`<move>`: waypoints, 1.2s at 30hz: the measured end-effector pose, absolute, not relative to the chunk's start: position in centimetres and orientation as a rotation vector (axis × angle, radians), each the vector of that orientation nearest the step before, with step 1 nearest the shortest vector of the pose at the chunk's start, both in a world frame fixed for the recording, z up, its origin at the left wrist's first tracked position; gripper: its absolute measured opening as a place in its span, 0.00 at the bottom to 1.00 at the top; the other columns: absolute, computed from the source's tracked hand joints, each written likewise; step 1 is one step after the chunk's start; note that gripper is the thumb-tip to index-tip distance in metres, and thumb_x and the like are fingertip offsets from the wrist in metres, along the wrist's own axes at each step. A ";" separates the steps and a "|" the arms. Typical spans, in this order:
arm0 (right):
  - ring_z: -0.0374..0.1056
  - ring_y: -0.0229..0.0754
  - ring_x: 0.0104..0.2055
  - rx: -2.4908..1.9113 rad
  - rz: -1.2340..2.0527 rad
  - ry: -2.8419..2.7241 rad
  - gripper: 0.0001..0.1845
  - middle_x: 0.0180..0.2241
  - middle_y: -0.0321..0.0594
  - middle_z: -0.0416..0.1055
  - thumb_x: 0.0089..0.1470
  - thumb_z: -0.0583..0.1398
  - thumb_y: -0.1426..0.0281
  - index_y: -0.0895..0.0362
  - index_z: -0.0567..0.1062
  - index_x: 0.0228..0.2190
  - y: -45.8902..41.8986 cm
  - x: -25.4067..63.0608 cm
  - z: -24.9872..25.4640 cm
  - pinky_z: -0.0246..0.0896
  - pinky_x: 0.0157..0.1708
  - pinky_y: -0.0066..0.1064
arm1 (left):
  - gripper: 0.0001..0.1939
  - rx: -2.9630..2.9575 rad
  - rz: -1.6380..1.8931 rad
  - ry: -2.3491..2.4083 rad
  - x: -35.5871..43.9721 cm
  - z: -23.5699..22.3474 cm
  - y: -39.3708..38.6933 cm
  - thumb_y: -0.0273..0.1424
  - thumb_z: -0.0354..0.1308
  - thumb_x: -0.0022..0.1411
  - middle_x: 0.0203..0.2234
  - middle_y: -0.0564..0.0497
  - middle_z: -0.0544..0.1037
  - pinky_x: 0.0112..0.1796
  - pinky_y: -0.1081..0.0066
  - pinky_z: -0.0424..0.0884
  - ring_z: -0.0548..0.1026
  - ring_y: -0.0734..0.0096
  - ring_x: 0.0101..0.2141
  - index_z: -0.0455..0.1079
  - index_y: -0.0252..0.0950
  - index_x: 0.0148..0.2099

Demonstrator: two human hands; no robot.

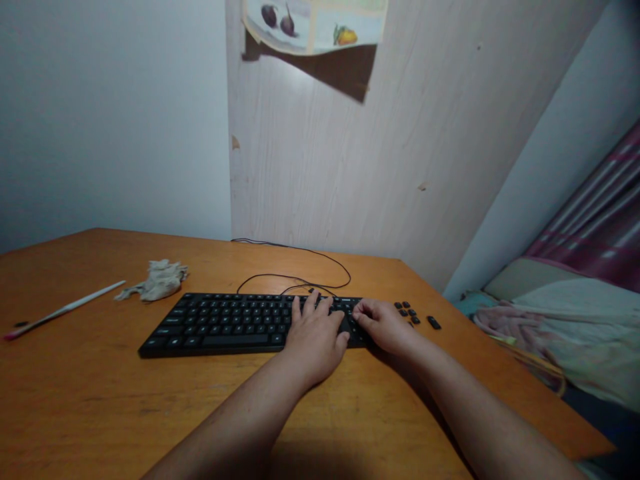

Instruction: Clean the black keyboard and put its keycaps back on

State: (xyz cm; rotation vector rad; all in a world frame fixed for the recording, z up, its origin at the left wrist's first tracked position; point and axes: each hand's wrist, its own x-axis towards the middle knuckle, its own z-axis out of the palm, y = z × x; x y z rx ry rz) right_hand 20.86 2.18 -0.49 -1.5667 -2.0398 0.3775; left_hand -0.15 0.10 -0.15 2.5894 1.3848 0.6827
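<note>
A black keyboard [225, 322] lies flat on the wooden table. My left hand [316, 337] rests over its right-hand part with the fingers spread, covering some of the keys. Beside it, my right hand [383, 323] is closed in a pinch at the number pad, thumb and forefinger pressed together. Whatever lies between those fingertips is too small and hidden to make out. Several loose black keycaps [411, 313] lie on the table just right of my right hand, and a larger keycap [433, 323] sits a little apart from them.
A crumpled grey cloth [159, 281] lies behind the keyboard's left end. Farther left is a long, thin brush [70, 308]. Black cable [300, 248] loops behind the keyboard towards the wall. Bedding [575, 327] shows beyond the table's right edge.
</note>
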 end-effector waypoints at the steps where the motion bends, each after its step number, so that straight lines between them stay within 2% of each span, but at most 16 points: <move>1: 0.66 0.39 0.31 -1.583 0.353 -2.032 0.04 0.28 0.36 0.73 0.56 0.57 0.70 0.55 0.71 0.29 2.1 20.8 -0.5 0.56 0.32 0.29 | 0.21 2.591 0.684 1.381 -0.1 -0.2 0.1 0.41 0.53 0.65 0.65 0.43 0.64 0.62 0.36 0.39 0.50 0.40 0.67 0.73 0.43 0.57; 9: 0.67 0.41 0.35 -1.622 0.154 -2.161 0.04 0.33 0.39 0.73 0.57 0.56 0.73 0.54 0.71 0.31 1.3 20.1 0.3 0.57 0.36 0.30 | 0.20 2.639 0.650 1.353 -0.1 -0.1 -0.1 0.40 0.51 0.66 0.64 0.45 0.65 0.62 0.35 0.39 0.50 0.39 0.67 0.74 0.47 0.56; 14: 0.68 0.42 0.38 -1.586 0.184 -2.187 0.08 0.35 0.40 0.74 0.55 0.55 0.76 0.55 0.73 0.34 0.9 19.9 0.7 0.58 0.39 0.31 | 0.19 2.656 0.645 1.352 -0.1 -0.1 -0.1 0.40 0.50 0.67 0.64 0.44 0.65 0.61 0.35 0.40 0.50 0.39 0.67 0.74 0.48 0.56; 22: 0.65 0.40 0.32 -1.535 0.317 -2.185 0.12 0.31 0.36 0.71 0.47 0.57 0.79 0.55 0.71 0.35 0.9 20.5 0.8 0.56 0.32 0.29 | 0.19 2.640 0.652 1.371 -0.2 -0.4 0.1 0.42 0.51 0.66 0.64 0.45 0.65 0.62 0.35 0.38 0.50 0.40 0.67 0.74 0.48 0.56; 29: 0.66 0.42 0.38 -1.489 0.286 -2.202 0.08 0.35 0.39 0.72 0.51 0.61 0.76 0.55 0.73 0.35 1.3 21.0 0.6 0.59 0.38 0.32 | 0.19 2.613 0.674 1.357 -0.2 -0.2 0.0 0.41 0.52 0.66 0.63 0.44 0.66 0.62 0.35 0.38 0.51 0.39 0.67 0.75 0.45 0.54; 36: 0.66 0.42 0.37 -1.546 0.183 -2.232 0.03 0.35 0.40 0.71 0.54 0.60 0.71 0.55 0.73 0.34 1.3 20.4 0.6 0.58 0.38 0.32 | 0.19 2.615 0.695 1.336 -0.2 -0.5 0.1 0.40 0.51 0.66 0.63 0.45 0.67 0.62 0.35 0.38 0.52 0.41 0.66 0.75 0.45 0.55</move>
